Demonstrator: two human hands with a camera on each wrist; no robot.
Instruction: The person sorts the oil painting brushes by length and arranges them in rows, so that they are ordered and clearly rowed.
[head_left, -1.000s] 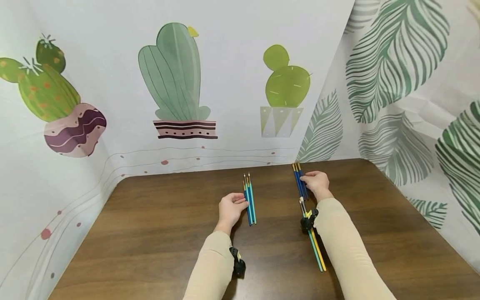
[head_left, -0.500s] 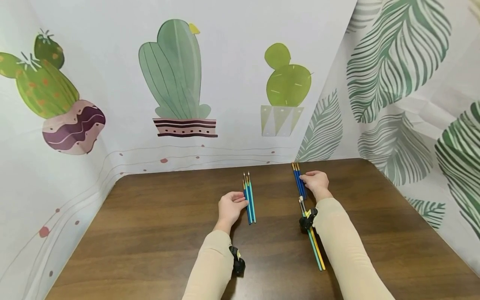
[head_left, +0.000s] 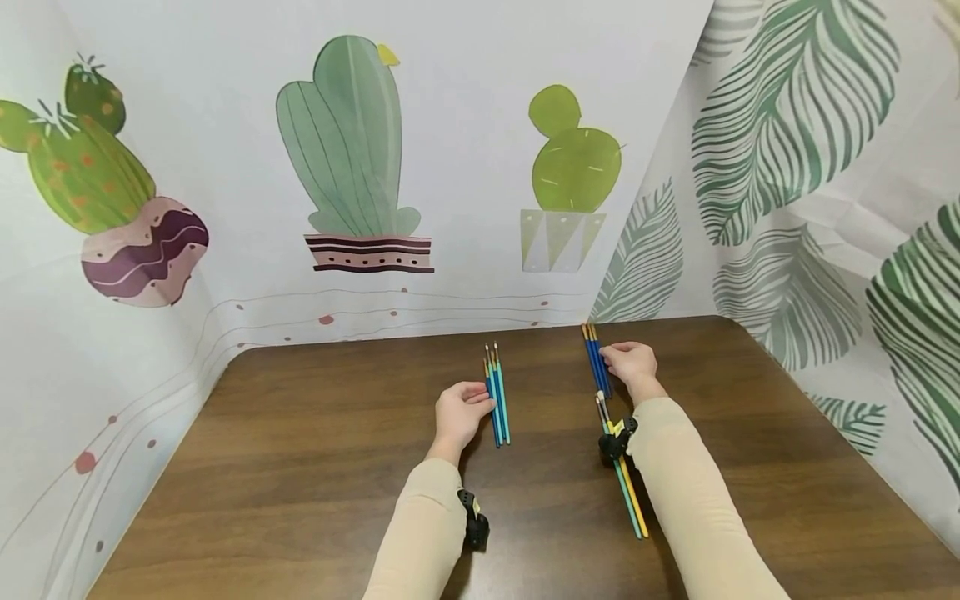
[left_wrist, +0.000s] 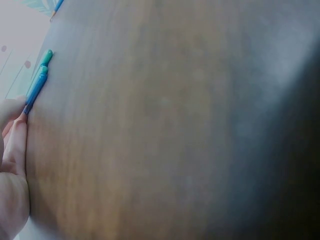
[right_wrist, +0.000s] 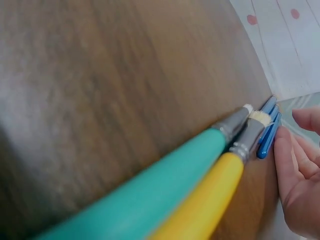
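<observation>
My left hand [head_left: 459, 417] is at the left side of a small bundle of blue and teal paintbrushes [head_left: 497, 404], bristles toward the wall. Its thumb and fingertips pinch at the outer dark blue paintbrush [left_wrist: 35, 95]; the thumb covers part of the handle. Over on the right, my right hand [head_left: 632, 365] touches the right side of several dark blue paintbrushes [head_left: 598, 367]. In the right wrist view, its thumb [right_wrist: 307, 119] stands apart from the fingers [right_wrist: 284, 150], which lie beside the blue handles.
A teal paintbrush [right_wrist: 150, 187] and a yellow paintbrush [head_left: 636, 500] lie near the right forearm, bristle ends close to the dark blue handles. The brown wooden table [head_left: 300, 450] meets a patterned wall cloth [head_left: 465, 208] at its far edge.
The rightmost dark blue paintbrush has shifted slightly left, closer to the others. Both hands stay nearly in place; the head view has tilted slightly.
</observation>
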